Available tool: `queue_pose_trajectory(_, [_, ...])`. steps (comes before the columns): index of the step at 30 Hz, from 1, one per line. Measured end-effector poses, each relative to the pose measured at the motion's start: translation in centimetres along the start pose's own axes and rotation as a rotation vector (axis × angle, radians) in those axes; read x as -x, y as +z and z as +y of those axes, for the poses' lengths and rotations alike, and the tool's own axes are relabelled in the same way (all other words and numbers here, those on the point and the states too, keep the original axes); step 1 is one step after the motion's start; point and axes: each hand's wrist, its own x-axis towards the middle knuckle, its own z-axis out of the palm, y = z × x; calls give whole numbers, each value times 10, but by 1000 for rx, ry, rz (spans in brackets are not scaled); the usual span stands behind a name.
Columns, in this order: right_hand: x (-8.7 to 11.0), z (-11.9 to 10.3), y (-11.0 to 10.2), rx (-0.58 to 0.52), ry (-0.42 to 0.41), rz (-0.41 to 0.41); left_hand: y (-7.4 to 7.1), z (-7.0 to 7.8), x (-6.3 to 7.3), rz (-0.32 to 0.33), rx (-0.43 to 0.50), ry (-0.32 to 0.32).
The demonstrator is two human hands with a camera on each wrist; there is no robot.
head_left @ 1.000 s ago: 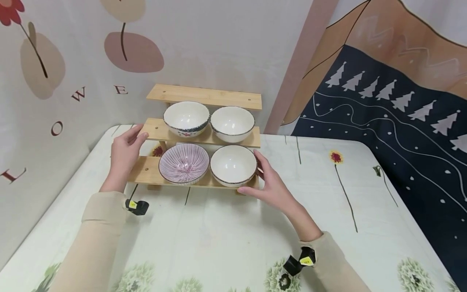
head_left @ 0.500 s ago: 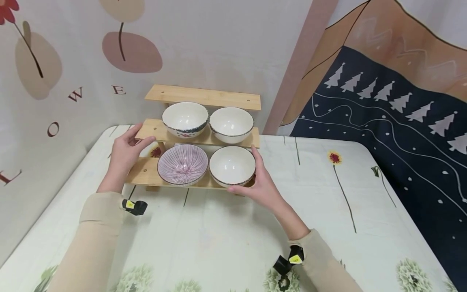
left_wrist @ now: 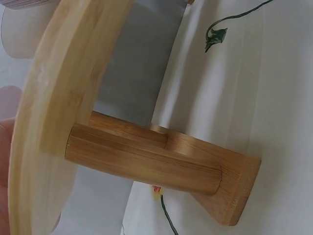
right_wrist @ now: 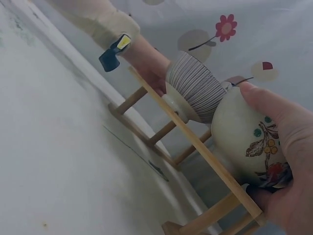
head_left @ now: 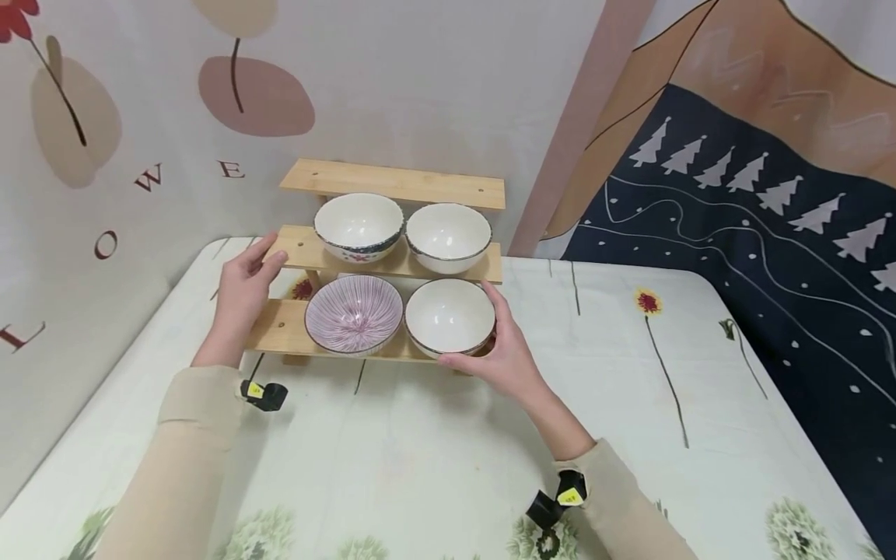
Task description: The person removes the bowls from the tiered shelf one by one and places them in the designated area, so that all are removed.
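A three-tier wooden rack (head_left: 281, 317) holds several bowls on its two lower boards. My left hand (head_left: 241, 289) grips the left end of the middle board, thumb on top. On the bottom board, my right hand (head_left: 509, 354) holds a white bowl (head_left: 448, 315), with the thumb at its front and fingers round its right side. Fruit and leaves are painted on this bowl's outside (right_wrist: 252, 139) in the right wrist view. Touching or very near it on the left is a purple-striped bowl (head_left: 353, 313). Above stand a blue-rimmed bowl (head_left: 357, 222) and another white bowl (head_left: 448, 233).
The rack's top board (head_left: 392, 183) stands close to the white curtain (head_left: 434, 85) behind. A pale flowered cloth (head_left: 392, 451) covers the table. To the right hangs a dark cloth with white trees (head_left: 700, 210). A wooden leg (left_wrist: 146, 156) shows in the left wrist view.
My right hand has moved left and in against the front right bowl, its thumb now further along the bowl's front. The left hand stays at the rack, and its thumb lifted briefly.
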Motion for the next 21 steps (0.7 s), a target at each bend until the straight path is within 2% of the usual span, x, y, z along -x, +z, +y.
queue_pose_trajectory(6, [4, 2, -5, -19, -9, 32, 4, 0, -2, 3, 10, 11])
queue_pose_trajectory(13, [8, 4, -10, -42, -1, 45, 3, 3, 1, -1, 18, 2])
queue_pose_trajectory(21, [15, 6, -19, -37, 6, 54, 1, 6, 1, -15, 77, -32])
